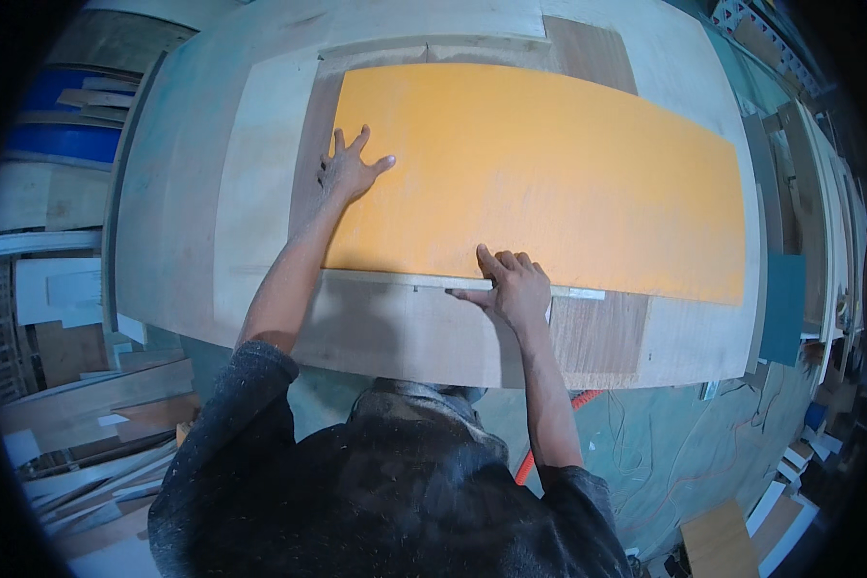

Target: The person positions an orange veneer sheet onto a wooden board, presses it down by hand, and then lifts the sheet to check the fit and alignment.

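A large orange rectangular board (549, 173) lies on a worktable of pale wooden panels. My left hand (354, 171) rests at the board's left edge, fingers spread, thumb on the orange face. At the near long edge is my right hand (520, 289), its index finger stretched onto the board and its thumb reaching left beside the edge. The other fingers are bent against the board; their tips are partly hidden. A thin pale strip (385, 278) runs along this near edge, under or against the board; which of the two I cannot tell.
The worktable (183, 212) extends beyond the board on all sides. Stacked boards and offcuts (106, 433) stand at the left; more panels (809, 212) lean at the right. A red-orange hose (585, 398) and thin cables lie on the floor near my right arm.
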Demonstrator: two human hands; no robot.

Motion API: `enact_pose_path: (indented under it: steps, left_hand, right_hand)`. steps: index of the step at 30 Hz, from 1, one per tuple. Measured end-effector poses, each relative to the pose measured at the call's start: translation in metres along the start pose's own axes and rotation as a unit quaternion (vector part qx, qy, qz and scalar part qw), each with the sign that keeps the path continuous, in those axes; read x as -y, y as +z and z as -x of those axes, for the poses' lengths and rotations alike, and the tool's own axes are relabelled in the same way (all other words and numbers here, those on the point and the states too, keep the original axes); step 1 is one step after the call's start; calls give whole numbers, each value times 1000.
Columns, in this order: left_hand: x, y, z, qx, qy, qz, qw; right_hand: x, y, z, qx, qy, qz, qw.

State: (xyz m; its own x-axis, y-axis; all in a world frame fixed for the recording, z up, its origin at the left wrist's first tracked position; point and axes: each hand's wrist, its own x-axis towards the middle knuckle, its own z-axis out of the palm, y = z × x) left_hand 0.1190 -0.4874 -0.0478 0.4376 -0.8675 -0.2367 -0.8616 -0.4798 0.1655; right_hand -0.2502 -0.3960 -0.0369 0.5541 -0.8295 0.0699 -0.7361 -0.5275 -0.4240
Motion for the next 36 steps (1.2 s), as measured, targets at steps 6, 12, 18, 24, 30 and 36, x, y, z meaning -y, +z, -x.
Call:
enact_pose_path:
  steps: [6, 12, 18, 24, 30, 36]
  left_hand:
    - [-16, -16, -66, -9, 17, -16, 1000]
    - [-39, -22, -126, -16, 2, -8, 1000]
    - [-42, -7, -220, -40, -11, 5, 999]
    - [-38, -21, -286, -80, -18, -5, 997]
    - [-69, -18, -274, -66, -5, 27, 997]
    - [-61, -28, -208, -64, -22, 38, 997]
  right_hand:
    - [-19, -3, -69, -7, 7, 8, 1000]
    - [-40, -2, -126, -21, 20, 15, 999]
    - [-57, 0, -182, -32, 34, 41, 998]
    - [-65, -10, -262, -31, 38, 63, 997]
    - [-88, -9, -253, -20, 52, 52, 997]
    - [-74, -14, -209, -6, 33, 79, 996]
